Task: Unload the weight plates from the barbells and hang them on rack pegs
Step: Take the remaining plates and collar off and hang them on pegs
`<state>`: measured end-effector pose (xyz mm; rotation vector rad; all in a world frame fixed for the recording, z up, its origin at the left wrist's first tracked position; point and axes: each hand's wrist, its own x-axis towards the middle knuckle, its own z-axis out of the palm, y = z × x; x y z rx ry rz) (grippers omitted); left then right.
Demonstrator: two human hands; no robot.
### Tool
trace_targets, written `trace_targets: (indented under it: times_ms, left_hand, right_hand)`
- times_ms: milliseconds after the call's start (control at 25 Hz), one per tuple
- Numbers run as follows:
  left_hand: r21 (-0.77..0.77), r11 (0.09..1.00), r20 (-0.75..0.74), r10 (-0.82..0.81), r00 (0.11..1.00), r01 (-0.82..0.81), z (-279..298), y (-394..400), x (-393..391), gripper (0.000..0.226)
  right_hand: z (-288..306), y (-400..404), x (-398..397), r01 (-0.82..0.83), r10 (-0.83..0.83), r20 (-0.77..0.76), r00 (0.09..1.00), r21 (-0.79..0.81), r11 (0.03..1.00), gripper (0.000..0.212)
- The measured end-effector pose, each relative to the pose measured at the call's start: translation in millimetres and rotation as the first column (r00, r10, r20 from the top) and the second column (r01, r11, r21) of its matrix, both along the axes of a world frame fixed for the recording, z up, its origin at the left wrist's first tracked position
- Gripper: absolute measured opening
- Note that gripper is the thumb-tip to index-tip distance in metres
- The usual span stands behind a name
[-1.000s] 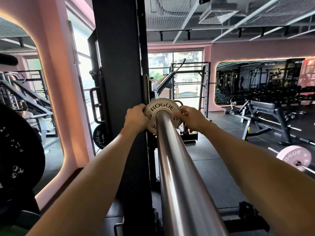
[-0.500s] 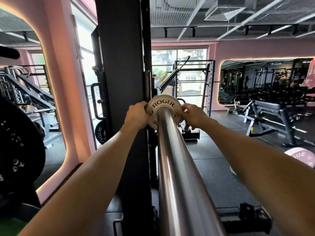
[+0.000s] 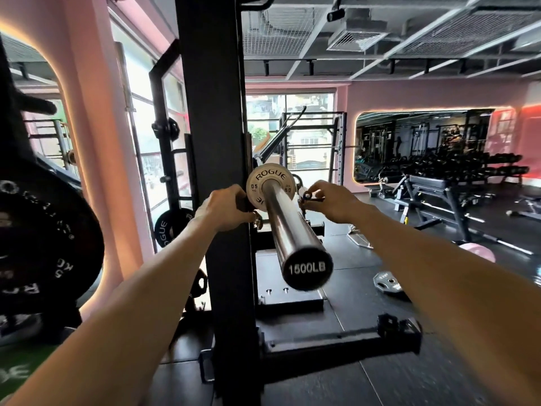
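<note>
Head view: your hands flank the white plate [image 3: 269, 187] on the barbell sleeve [image 3: 288, 227].
Left hand [image 3: 224, 208] grips its rim; right hand [image 3: 330, 202] pinches a small clip; black rubber floor [image 3: 345, 315].

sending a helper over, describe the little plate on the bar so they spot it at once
Find the black rack upright in the middle of the view; a chrome bar sleeve juts out beside it. The small plate sits at the sleeve's far end, between both hands. Unlike the big black plates at left, it is pale and marked ROGUE.
</note>
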<state>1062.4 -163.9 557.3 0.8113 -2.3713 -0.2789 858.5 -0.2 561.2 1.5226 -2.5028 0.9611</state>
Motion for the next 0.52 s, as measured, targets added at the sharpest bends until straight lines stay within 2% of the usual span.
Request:
trace_targets:
  times_ms: [120,240,400,480,520]
  left_hand:
    - [-0.028,0.999,0.024,-0.039,0.999,0.039,2,39,29,0.053]
    - [0.016,0.997,0.053,-0.075,0.996,0.075,-3,72,44,0.048]
    - [0.023,0.996,0.113,-0.087,0.990,0.085,-8,112,43,0.038]
    - [0.054,0.996,0.145,-0.073,0.987,0.066,-19,124,37,0.043]
    - [0.109,0.993,0.149,-0.065,0.987,0.049,-26,131,35,0.055]
  right_hand:
    - [-3,46,30,0.018,-0.018,-0.025,1.000,0.013,1.000,0.051]
    - [-5,86,52,0.033,-0.033,0.004,0.999,-0.002,0.999,0.056]
    - [-4,139,58,0.072,-0.072,0.005,0.997,-0.011,0.997,0.050]
    - [-4,161,51,0.087,-0.087,0.001,0.996,-0.001,0.996,0.050]
    - [-4,170,46,0.095,-0.095,-0.003,0.995,0.009,0.995,0.052]
